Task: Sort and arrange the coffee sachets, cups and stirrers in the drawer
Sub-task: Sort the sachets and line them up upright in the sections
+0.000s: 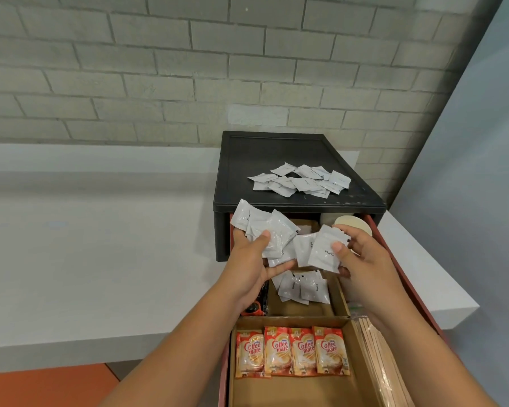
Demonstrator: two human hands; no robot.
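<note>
My left hand (pixel 254 265) holds a fanned bunch of white coffee sachets (pixel 265 227) above the open drawer (pixel 394 254). Close beside it, my right hand (pixel 362 259) pinches two more white sachets (pixel 323 251) by thumb and fingers. Several white sachets (pixel 303 286) lie in a cardboard compartment below my hands. More white sachets (pixel 301 180) are scattered on top of the black drawer unit (pixel 238 171). Orange Coffee-mate sachets (pixel 291 351) stand in a row in the front compartment. Wooden stirrers (pixel 376 353) lie along the right side. A paper cup (pixel 356 224) shows at the drawer's back.
The drawer unit stands on a white counter (pixel 100 259) against a grey brick wall. A dark coffee sachet (pixel 257 306) lies at the drawer's left under my left wrist. Orange floor (pixel 41 386) shows at the lower left.
</note>
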